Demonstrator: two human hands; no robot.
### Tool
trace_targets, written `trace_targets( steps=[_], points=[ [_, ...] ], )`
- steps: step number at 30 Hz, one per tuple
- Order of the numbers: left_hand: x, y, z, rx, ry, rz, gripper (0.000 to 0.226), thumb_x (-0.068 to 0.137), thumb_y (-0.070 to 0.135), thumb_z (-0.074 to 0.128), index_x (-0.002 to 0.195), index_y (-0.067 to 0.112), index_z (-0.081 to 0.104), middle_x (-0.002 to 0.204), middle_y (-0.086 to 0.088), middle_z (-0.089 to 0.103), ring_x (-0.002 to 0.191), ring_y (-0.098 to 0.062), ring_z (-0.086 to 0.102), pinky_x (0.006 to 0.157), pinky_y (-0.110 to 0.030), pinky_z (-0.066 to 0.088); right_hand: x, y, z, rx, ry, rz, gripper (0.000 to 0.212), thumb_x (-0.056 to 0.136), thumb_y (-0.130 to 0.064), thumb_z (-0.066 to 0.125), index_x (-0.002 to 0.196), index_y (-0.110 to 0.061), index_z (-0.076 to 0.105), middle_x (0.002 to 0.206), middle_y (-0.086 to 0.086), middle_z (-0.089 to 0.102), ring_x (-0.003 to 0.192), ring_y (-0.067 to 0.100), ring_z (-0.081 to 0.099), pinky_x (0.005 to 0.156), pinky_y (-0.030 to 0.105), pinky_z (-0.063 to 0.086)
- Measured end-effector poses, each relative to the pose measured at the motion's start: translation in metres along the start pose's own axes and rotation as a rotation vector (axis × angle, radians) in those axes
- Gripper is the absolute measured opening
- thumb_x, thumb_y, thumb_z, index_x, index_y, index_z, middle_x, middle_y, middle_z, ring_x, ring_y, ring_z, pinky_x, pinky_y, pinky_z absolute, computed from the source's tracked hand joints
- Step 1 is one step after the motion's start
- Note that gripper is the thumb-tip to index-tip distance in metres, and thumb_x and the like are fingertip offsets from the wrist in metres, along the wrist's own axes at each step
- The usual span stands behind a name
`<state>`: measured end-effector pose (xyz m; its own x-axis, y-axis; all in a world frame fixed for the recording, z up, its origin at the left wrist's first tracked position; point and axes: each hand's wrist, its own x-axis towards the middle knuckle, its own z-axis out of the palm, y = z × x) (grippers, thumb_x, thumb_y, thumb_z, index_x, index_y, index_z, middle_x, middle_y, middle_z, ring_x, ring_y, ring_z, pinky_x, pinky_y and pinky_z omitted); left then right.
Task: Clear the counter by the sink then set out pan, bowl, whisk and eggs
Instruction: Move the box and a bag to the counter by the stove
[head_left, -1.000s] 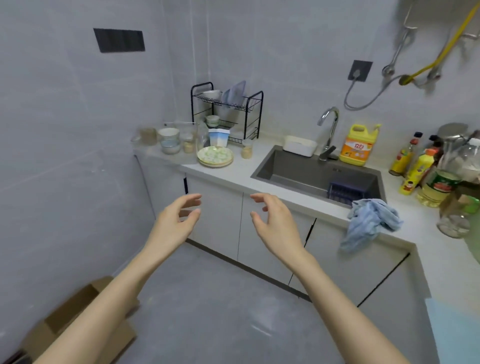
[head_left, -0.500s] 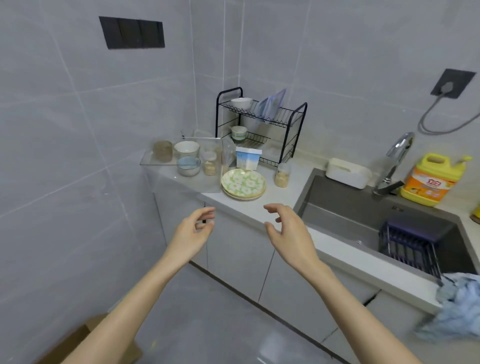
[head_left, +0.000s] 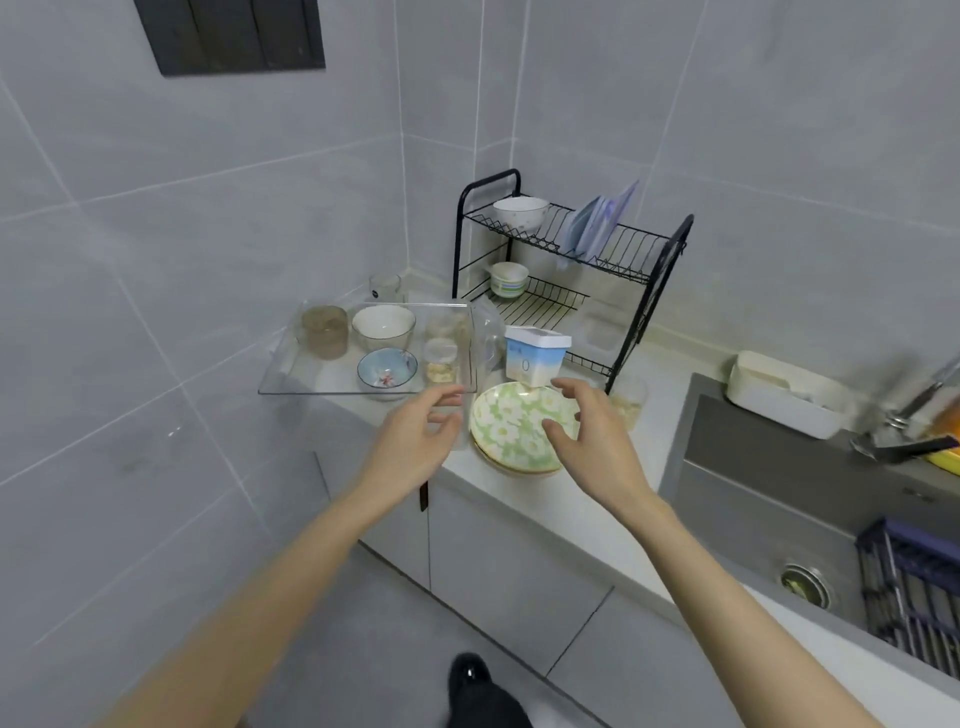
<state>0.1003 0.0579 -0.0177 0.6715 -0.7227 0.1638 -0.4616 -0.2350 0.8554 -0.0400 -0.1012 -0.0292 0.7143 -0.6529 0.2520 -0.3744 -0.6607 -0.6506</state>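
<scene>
Our left hand (head_left: 410, 447) and our right hand (head_left: 597, 441) are both held out over the front of the counter (head_left: 561, 514). The fingers of each hand are spread apart and bent a little, and they hold nothing. Between the two hands lies a stack of green plates with white flowers (head_left: 511, 426). Our right thumb is over the plates, but we cannot tell if it touches them. The tips of our left fingers are near the front corner of a clear tray (head_left: 275, 379), and we cannot tell if they touch it.

The tray sits on the counter, left of the plates. In it are a white bowl (head_left: 383, 325), a small blue bowl (head_left: 387, 368), a brown cup (head_left: 324, 331) and a little jar (head_left: 441, 358). A glass (head_left: 385, 287) stands behind the tray in the corner. Just behind the plates is a white and blue tub (head_left: 535, 356). Another little jar (head_left: 631, 402) stands right of the plates.

A black dish rack (head_left: 665, 291) stands at the back by the wall. Its top shelf holds a white bowl with dots (head_left: 520, 212) and some plates standing on edge (head_left: 597, 223). Its lower shelf holds a striped bowl (head_left: 509, 279).

The sink (head_left: 753, 493) is to the right, with a dark basket (head_left: 909, 587) inside it. A white box (head_left: 779, 395) sits at the back edge of the sink. The tap (head_left: 924, 395) is blurry.
</scene>
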Motion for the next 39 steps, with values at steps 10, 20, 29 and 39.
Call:
trace_targets(
  steps=[10, 20, 29, 39],
  points=[
    [0.175, -0.031, 0.038, 0.139, -0.129, 0.061, 0.036, 0.095, 0.018, 0.049, 0.130, 0.021, 0.053, 0.123, 0.010, 0.060, 0.106, 0.003, 0.054, 0.094, -0.021, 0.044, 0.173, 0.081, 0.061, -0.085, 0.000, 0.206, 0.068, 0.087, -0.039, 0.063, 0.144, -0.027, 0.029, 0.148, 0.006, 0.029, 0.132, 0.033, 0.029, 0.102, 0.039, 0.032],
    [0.276, -0.075, 0.063, 0.328, -0.251, 0.066, 0.035, 0.095, 0.022, 0.050, 0.130, 0.025, 0.053, 0.125, 0.006, 0.057, 0.113, -0.011, 0.052, 0.093, -0.025, 0.041, 0.264, 0.141, 0.108, -0.046, -0.146, 0.357, 0.084, 0.071, -0.043, 0.076, 0.140, -0.027, 0.031, 0.143, 0.006, 0.028, 0.130, 0.032, 0.030, 0.103, 0.040, 0.032],
    [0.324, -0.088, 0.071, 0.468, -0.330, 0.192, 0.038, 0.096, 0.017, 0.048, 0.133, 0.021, 0.049, 0.133, 0.004, 0.050, 0.124, -0.014, 0.041, 0.097, -0.021, 0.030, 0.279, 0.155, 0.122, 0.058, -0.102, 0.340, 0.071, 0.063, -0.031, 0.085, 0.125, -0.021, 0.051, 0.129, 0.003, 0.033, 0.115, 0.024, 0.050, 0.100, 0.029, 0.043],
    [0.387, -0.107, 0.082, 0.768, -0.516, 0.347, 0.051, 0.092, 0.017, 0.050, 0.142, 0.021, 0.040, 0.145, 0.000, 0.039, 0.135, -0.020, 0.030, 0.113, -0.032, 0.020, 0.262, 0.124, 0.092, -0.073, 0.074, 0.289, 0.071, 0.061, -0.041, 0.083, 0.124, -0.025, 0.054, 0.129, 0.005, 0.036, 0.112, 0.028, 0.050, 0.096, 0.037, 0.047]
  ],
)
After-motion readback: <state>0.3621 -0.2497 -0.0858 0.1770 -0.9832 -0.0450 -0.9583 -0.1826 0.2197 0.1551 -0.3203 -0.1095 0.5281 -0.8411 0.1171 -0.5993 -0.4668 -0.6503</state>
